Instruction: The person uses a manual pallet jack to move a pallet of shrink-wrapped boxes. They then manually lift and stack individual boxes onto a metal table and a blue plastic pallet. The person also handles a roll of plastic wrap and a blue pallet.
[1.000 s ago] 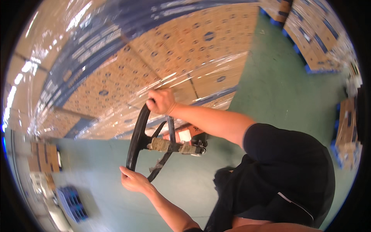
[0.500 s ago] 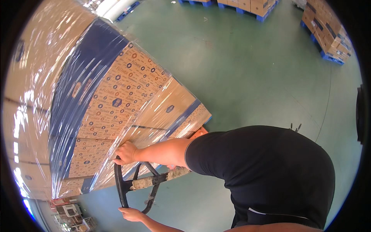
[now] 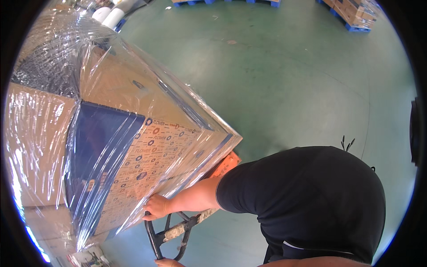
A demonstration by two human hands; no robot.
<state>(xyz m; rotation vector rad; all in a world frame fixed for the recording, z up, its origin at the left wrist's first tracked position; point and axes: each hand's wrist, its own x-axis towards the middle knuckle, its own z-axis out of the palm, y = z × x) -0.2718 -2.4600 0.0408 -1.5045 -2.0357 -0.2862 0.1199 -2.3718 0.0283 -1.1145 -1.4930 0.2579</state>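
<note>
film-wrapped carton stack (image 3: 147, 164): view's left | black looped handle (image 3: 152, 236): beside stack | orange part (image 3: 227, 163): at stack's base | right hand (image 3: 156, 207): clamped on handle's upper end | left hand (image 3: 168, 262): at lower end, partly cut off, can't tell grip

A smooth green warehouse floor (image 3: 284, 89) — slightly glossy, faintly scuffed — bears an orange-and-black pallet jack (image 3: 192, 220) and, well apart, carton-laden blue pallets (image 3: 357, 29).

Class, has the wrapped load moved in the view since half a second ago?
Yes: the wrapped load now sits lower relative to the pallet stack at upper right, though the camera moved too.
</note>
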